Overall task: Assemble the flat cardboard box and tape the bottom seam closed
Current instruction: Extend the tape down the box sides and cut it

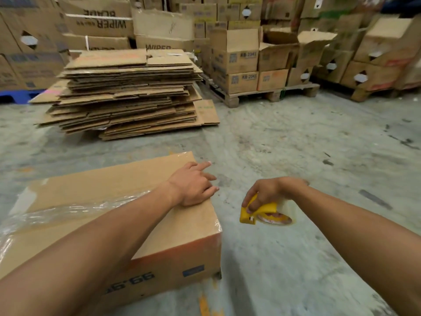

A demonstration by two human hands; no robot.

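Observation:
An assembled brown cardboard box point(182, 242) stands on the concrete floor at lower left, its closed flaps facing up. Clear tape point(68, 209) runs across that top face, shiny and wrinkled, and wraps over the right edge. My left hand point(193, 184) lies flat on the top near the right edge, fingers spread, holding nothing. My right hand point(266, 193) hovers to the right of the box, above the floor, and grips a yellow tape dispenser point(259, 214) with a roll of clear tape in it. The dispenser is apart from the box.
A tall pile of flattened cardboard boxes point(127, 94) lies on the floor straight ahead. Behind it and to the right, stacked cartons point(241, 58) stand on wooden pallets point(273, 94). Bare concrete floor point(307, 144) stretches to the right of the box.

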